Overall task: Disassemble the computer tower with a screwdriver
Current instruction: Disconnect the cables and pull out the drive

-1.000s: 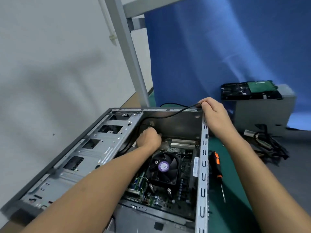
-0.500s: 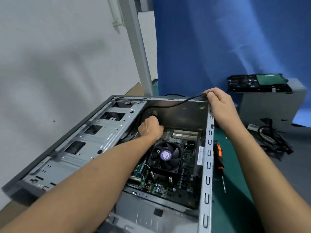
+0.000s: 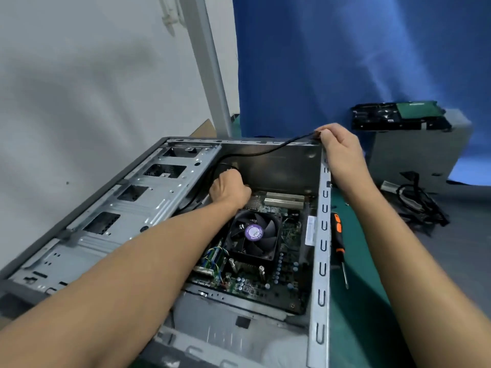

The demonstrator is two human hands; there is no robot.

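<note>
The open computer tower [image 3: 321,251] lies on its side on a green mat, its motherboard and a black fan [image 3: 253,233] exposed. A thin black cable [image 3: 268,151] runs along the far inside wall. My right hand [image 3: 338,151] pinches the cable's end at the far right corner of the case. Reaching deep inside, my left hand [image 3: 229,189] is closed at the cable's other end near the drive cage; what its fingers grip is hidden. An orange-and-black screwdriver [image 3: 339,243] lies on the mat just right of the case, untouched.
A grey metal box [image 3: 414,155] stands at the back right with removed drives [image 3: 398,116] on top. A tangle of black cables [image 3: 419,203] lies beside it. A grey post [image 3: 210,83] rises behind the case, with a white wall at left and a blue backdrop behind.
Both hands keep their places on the cable. The view has tilted slightly, so the case sits a little higher in the frame.
</note>
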